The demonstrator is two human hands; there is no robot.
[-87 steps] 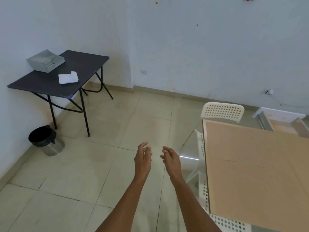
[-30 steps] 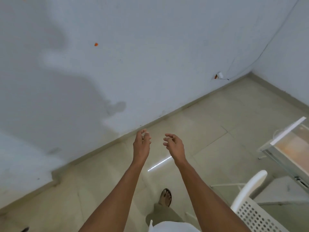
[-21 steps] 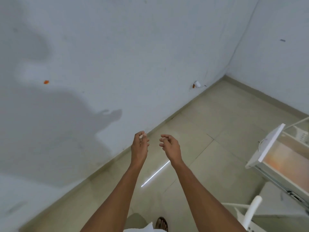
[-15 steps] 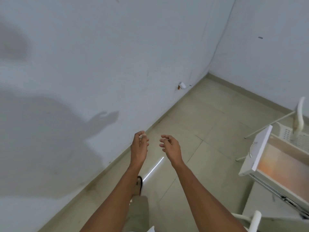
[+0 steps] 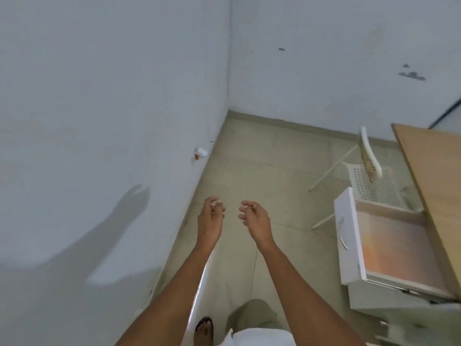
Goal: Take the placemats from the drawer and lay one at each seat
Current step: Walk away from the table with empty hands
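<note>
A white drawer (image 5: 348, 236) stands pulled out at the right, under the edge of a wooden table (image 5: 434, 186). An orange-brown flat surface, likely the placemats (image 5: 394, 248), fills the inside of the drawer. My left hand (image 5: 210, 219) and my right hand (image 5: 254, 218) are held out in front of me over the floor, left of the drawer and apart from it. Both hands are empty, with the fingers loosely curled and apart.
A white perforated chair (image 5: 369, 176) stands beyond the drawer, beside the table. White walls meet in a corner ahead, and the left wall runs close beside me. A small white fitting (image 5: 200, 153) sits low on that wall. My sandalled foot (image 5: 203, 330) is on the tiled floor.
My view has swung right from the black side table, along the wall, to the room corner. The open drawer and the table have come into view at the right. My hands stay empty.
</note>
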